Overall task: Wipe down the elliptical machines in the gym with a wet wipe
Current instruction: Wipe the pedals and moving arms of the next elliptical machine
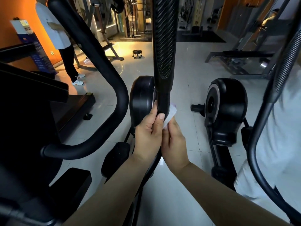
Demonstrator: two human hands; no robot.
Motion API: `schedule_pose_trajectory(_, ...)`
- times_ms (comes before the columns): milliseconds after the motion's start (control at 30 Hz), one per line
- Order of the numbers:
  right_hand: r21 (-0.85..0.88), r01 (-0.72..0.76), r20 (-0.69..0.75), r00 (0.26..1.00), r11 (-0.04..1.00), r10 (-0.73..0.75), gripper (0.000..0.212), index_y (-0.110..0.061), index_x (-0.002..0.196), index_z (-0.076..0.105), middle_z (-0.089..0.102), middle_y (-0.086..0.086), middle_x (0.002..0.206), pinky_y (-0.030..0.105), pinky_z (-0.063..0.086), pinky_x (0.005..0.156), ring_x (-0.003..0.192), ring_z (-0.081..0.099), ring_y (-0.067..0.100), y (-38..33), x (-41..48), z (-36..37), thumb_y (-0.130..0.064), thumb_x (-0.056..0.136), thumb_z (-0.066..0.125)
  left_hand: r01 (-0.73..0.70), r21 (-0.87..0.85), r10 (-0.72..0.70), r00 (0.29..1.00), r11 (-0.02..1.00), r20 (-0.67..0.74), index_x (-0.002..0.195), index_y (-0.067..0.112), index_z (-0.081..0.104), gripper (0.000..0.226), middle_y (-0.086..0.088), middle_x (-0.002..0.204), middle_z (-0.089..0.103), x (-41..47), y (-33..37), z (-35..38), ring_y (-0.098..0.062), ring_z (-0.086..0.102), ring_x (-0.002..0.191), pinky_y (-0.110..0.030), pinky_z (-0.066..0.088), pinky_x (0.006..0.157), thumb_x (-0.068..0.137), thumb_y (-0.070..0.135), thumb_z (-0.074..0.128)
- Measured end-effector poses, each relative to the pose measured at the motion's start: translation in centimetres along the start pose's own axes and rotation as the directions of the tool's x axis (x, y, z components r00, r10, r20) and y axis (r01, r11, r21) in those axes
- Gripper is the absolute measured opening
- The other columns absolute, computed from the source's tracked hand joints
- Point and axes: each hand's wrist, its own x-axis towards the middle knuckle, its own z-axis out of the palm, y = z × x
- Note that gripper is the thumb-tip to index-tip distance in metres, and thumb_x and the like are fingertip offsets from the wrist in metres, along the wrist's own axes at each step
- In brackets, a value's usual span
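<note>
A black ribbed handle bar (164,46) of the elliptical machine rises up the middle of the view. My left hand (149,134) grips the smooth lower end of that bar, thumb on its front. My right hand (175,141) holds a white wet wipe (171,115) wrapped against the bar's right side, just beside my left thumb. The machine's black flywheel housing (141,101) sits behind the bar, and a black foot pedal (115,156) lies below left.
A curved black handlebar (104,66) arcs on the left beside a dark console (24,128). A second elliptical (226,108) stands to the right, with another ribbed bar (288,54) at the far right. A person (57,30) stands at the back left near an orange wall. Glossy tiled floor lies all round.
</note>
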Motion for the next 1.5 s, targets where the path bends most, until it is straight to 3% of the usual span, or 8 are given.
schedule_pose_trajectory(400,0.552,-0.43,0.18,0.898,0.714,0.401,0.042,-0.021,0.141,0.057,0.064,0.007,0.136,0.036,0.038,0.118,0.135,0.053,0.021,0.1,-1.8,0.3,-0.031,0.112,0.027,0.034,0.185,-0.046,0.997,0.982,0.062,0.152,0.038,0.045,0.049,0.025,0.132,0.063,-1.0,-1.4,-0.5,0.005,0.057,0.125,-0.027,0.046,0.111,0.107,0.019,0.049)
schedule_pose_trajectory(633,-0.143,-0.295,0.084,0.948,0.945,0.308,0.038,-0.011,0.14,0.051,0.057,-0.014,0.119,0.016,0.046,0.089,0.108,0.057,0.002,2.8,-3.0,-0.3,-0.025,0.107,0.039,0.063,0.242,-0.086,0.993,0.968,0.086,0.153,0.035,0.044,0.05,0.03,0.13,0.057,-1.3,-2.4,-0.7,0.013,0.054,0.121,-0.01,0.04,0.104,0.106,0.02,0.052)
schedule_pose_trajectory(767,0.401,-0.536,0.16,0.839,0.743,0.519,0.038,-0.018,0.139,0.057,0.068,-0.001,0.125,0.021,0.05,0.099,0.119,0.063,0.015,2.8,-3.7,0.6,-0.03,0.112,0.032,0.098,0.245,-0.124,0.988,0.965,0.091,0.152,0.039,0.045,0.051,0.038,0.121,0.058,-1.7,-2.9,-0.6,0.015,0.054,0.119,-0.007,0.039,0.101,0.106,0.019,0.052)
schedule_pose_trajectory(900,0.036,-0.543,0.047,0.839,0.839,0.541,0.031,-0.014,0.133,0.052,0.061,-0.007,0.104,0.016,0.044,0.073,0.094,0.058,0.014,4.4,-5.9,0.9,-0.026,0.108,0.039,0.121,0.271,-0.158,0.98,0.955,0.119,0.152,0.034,0.046,0.049,0.037,0.117,0.06,-2.0,-3.6,-0.8,0.016,0.055,0.116,-0.008,0.042,0.102,0.106,0.019,0.051)
schedule_pose_trajectory(1033,0.42,-0.626,0.195,0.77,0.657,0.608,0.036,-0.021,0.125,0.067,0.074,-0.003,0.111,0.025,0.05,0.096,0.109,0.067,0.014,3.8,-4.4,0.3,-0.034,0.109,0.038,0.159,0.273,-0.196,0.974,0.949,0.112,0.15,0.028,0.049,0.047,0.04,0.111,0.057,-2.5,-4.3,-1.0,0.025,0.053,0.107,-0.001,0.038,0.096,0.105,0.014,0.053)
schedule_pose_trajectory(1167,0.217,-0.559,0.102,0.828,0.8,0.551,0.038,-0.024,0.125,0.063,0.072,0.002,0.108,0.041,0.054,0.09,0.102,0.068,0.02,3.9,-5.3,1.8,-0.047,0.105,0.039,0.201,0.289,-0.242,0.963,0.936,0.116,0.152,0.029,0.046,0.049,0.022,0.123,0.064,-2.8,-4.6,-0.9,0.022,0.055,0.108,0.001,0.036,0.097,0.105,0.017,0.053)
schedule_pose_trajectory(1333,0.103,-0.6,0.133,0.798,0.793,0.587,0.028,-0.031,0.101,0.06,0.069,0.012,0.091,0.023,0.056,0.062,0.081,0.07,0.021,3.8,-7.7,2.5,-0.038,0.11,0.034,0.202,0.353,-0.264,0.955,0.914,0.138,0.154,0.03,0.044,0.05,0.01,0.134,0.064,-3.3,-5.6,-1.2,0.005,0.055,0.12,-0.001,0.035,0.1,0.106,0.017,0.05)
schedule_pose_trajectory(1500,0.292,-0.635,0.107,0.765,0.715,0.635,0.039,-0.017,0.088,0.067,0.063,0.003,0.079,0.037,0.047,0.08,0.079,0.06,0.017,4.3,-6.1,1.7,-0.044,0.102,0.042,0.266,0.355,-0.332,0.933,0.896,0.141,0.153,0.034,0.044,0.05,0.019,0.125,0.058,-4.2,-6.0,-1.6,0.008,0.052,0.115,0.005,0.033,0.093,0.107,0.015,0.049)
